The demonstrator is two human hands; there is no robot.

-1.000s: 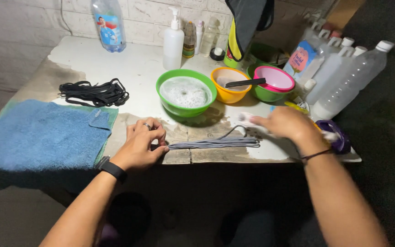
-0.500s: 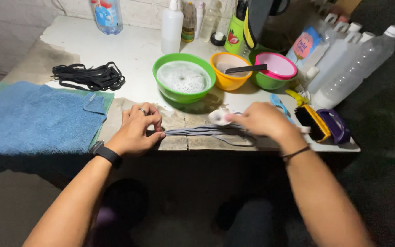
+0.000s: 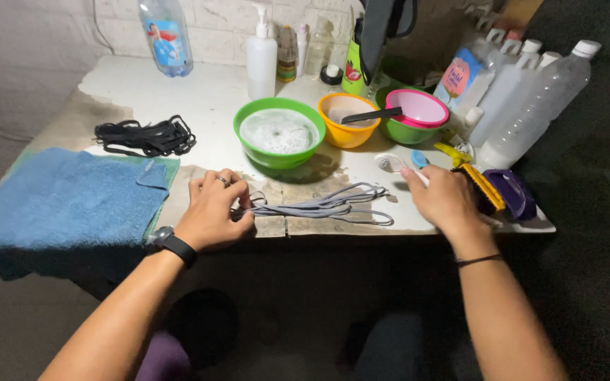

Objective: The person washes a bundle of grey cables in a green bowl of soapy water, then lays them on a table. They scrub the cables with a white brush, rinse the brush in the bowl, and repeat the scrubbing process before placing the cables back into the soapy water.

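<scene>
Grey cords point(image 3: 323, 205) are laid in a bundle at the table's point(image 3: 199, 99) near edge, pinned at one end under the curled left hand point(image 3: 214, 209); the right hand point(image 3: 443, 200) is rested loosely open beside a brush point(image 3: 485, 188), a green bowl point(image 3: 279, 134) being farther back

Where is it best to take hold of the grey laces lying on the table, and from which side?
Take the grey laces near the middle of the bundle, where the strands run close together, coming from above with a pinch grip. They lie flat and stretched across the table; the left hand already pins one end, and the loops by the right hand spread loose.
</scene>
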